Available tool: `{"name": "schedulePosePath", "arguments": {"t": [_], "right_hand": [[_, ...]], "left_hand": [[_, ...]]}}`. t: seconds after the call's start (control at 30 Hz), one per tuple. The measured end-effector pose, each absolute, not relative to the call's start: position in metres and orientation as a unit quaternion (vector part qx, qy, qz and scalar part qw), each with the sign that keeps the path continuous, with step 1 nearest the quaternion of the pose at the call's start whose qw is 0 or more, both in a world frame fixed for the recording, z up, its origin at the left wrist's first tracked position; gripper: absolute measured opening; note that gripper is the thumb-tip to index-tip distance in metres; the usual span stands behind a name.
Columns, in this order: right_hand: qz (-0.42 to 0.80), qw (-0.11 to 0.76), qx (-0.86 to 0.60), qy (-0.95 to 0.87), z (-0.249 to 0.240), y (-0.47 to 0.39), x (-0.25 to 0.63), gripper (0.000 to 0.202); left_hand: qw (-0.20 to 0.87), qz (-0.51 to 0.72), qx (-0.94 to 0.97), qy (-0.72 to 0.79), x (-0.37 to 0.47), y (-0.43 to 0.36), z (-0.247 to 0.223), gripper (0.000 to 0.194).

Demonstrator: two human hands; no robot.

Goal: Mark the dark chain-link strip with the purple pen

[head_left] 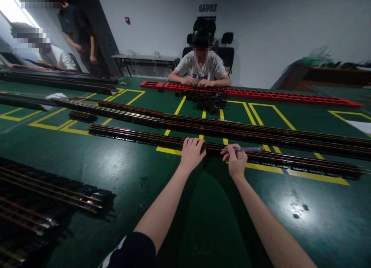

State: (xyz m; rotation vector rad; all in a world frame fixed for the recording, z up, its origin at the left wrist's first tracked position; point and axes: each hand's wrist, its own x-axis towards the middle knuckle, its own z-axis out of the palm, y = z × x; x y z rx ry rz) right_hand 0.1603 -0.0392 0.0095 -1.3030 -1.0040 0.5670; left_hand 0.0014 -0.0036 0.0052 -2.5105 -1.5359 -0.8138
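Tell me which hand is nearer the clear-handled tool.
Right. The right hand holds the clear-handled tool; the left hand is farther off, to the tool's left, on the long dark strip.

The long, narrow black strip assembly (139, 136) lies flat across the green table (162, 175), sloping from its far left end toward its nearer right end. Thin copper-coloured rods run lengthwise along the assembly, parallel to one another. The surface is glossy; bright reflections appear along the near edge of both halves. The left end is uneven in outline; the right end is blurred.

The slender tool with a translucent handle and thin shaft (249, 149) is held above the table, at the middle-right portion of the assembly. The shaft points left; the handle extends right, nearly horizontal.
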Motion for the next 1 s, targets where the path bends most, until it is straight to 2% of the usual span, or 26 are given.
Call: {"name": "schedulePosePath", "arguments": {"t": [0.63,1.0], "right_hand": [[0.216,0.621,-0.585,-0.474,0.0095,-0.0412,0.1610,0.033],[0.239,0.599,-0.572,-0.507,0.0095,-0.0395,0.1591,0.034]], "left_hand": [[0.058,-0.262,-0.823,-0.501,0.0041,-0.0071,0.0059,0.031],[0.063,-0.255,-0.821,-0.507,0.0025,-0.0088,0.0074,0.038]]}}
